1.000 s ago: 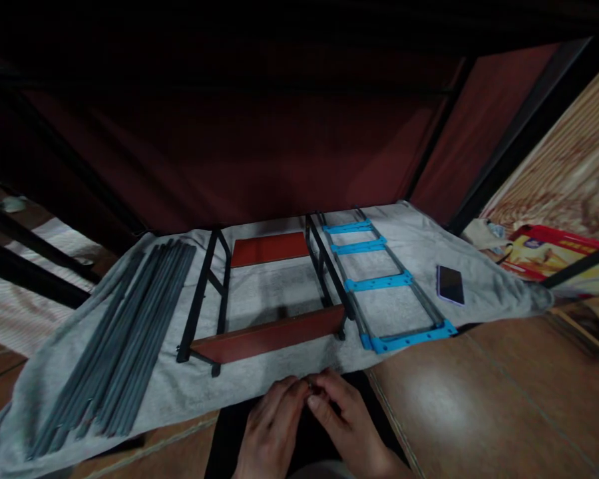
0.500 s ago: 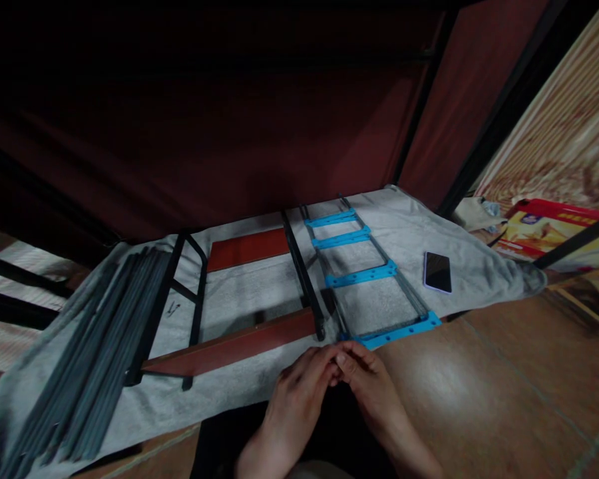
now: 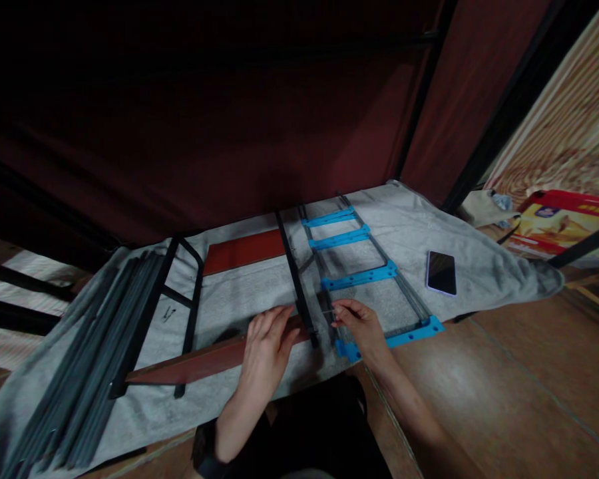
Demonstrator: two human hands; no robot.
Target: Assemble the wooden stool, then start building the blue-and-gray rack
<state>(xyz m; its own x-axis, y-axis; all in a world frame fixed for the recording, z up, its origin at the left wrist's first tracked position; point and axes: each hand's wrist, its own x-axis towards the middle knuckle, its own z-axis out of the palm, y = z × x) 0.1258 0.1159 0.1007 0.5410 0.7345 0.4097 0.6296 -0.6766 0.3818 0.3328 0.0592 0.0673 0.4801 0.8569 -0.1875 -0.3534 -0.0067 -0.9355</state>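
Observation:
My left hand [image 3: 267, 346] is above the near brown board [image 3: 194, 364] of a black metal frame [image 3: 293, 276]. Its fingers reach toward the frame's right-hand bar, thumb apart, with nothing visible in them; whether it touches the board I cannot tell. On the other side of that bar, my right hand [image 3: 362, 326] pinches a thin metal pin [image 3: 327, 311], perhaps a bolt, that points left at the bar. Under the right wrist lies a rack with blue crosspieces [image 3: 362, 274] and thin grey rods. A second, orange-red board [image 3: 244, 251] spans the frame's far end.
Grey tubes [image 3: 92, 359] lie bundled at the left on a grey cloth [image 3: 259, 412]. Small dark hardware [image 3: 168, 313] sits inside the frame's left side. A phone [image 3: 441, 273] rests to the right, and a red and yellow box [image 3: 569, 223] stands beyond. A dark red panel [image 3: 279, 133] rises behind.
My hands were together at the cloth's front edge and have parted. The left moved left and up over the board; the right moved slightly up with the thin pin now visible.

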